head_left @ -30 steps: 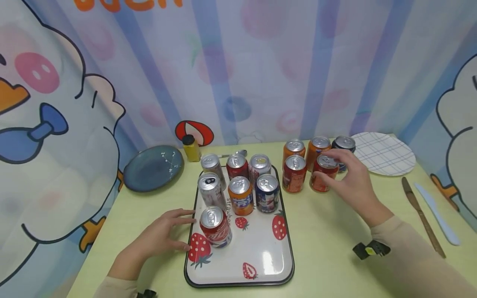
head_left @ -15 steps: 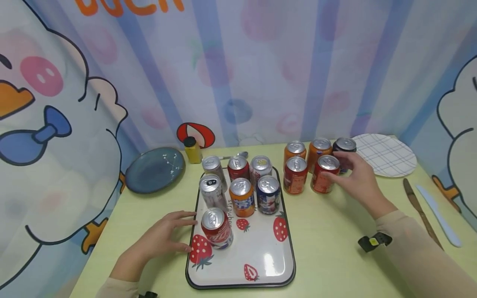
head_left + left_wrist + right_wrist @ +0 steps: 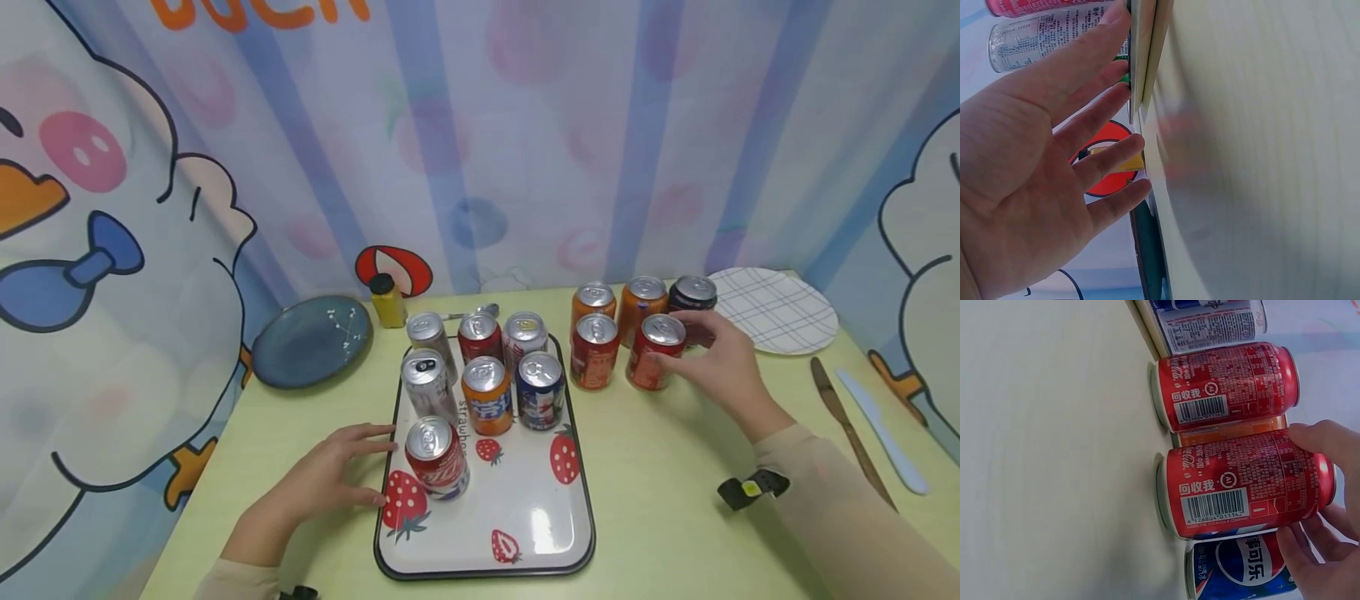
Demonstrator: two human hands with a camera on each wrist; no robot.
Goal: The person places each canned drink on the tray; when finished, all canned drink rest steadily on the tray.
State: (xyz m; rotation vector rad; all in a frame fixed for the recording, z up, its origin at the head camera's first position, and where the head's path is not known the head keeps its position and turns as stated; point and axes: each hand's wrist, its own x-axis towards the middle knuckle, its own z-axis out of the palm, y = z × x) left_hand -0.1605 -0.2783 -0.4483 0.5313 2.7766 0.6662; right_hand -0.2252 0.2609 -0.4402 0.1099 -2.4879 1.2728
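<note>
My right hand (image 3: 723,362) holds a red Coca-Cola can (image 3: 651,360) standing in the group right of the tray. In the right wrist view the thumb lies on the near side of this Coca-Cola can (image 3: 1235,487), with fingers behind it. A second red can (image 3: 595,358) stands just left of it. My left hand (image 3: 318,475), fingers spread and fairly straight, rests at the left edge of the strawberry tray (image 3: 532,525). In the left wrist view its fingertips meet the tray's side (image 3: 1141,56). Closest to that hand on the tray stands a red-and-white can (image 3: 438,467).
Several cans, including an orange can (image 3: 487,404) and a blue can (image 3: 540,396), occupy the tray's rear. Behind the held can are orange cans and a dark blue Pepsi can (image 3: 1244,565). A dark plate (image 3: 311,346), yellow bottle (image 3: 387,304), checked plate (image 3: 780,312) and knives (image 3: 847,425) surround them.
My right hand has lowered from the red can's top to its right side and closed in around it. The left hand keeps its place by the tray.
</note>
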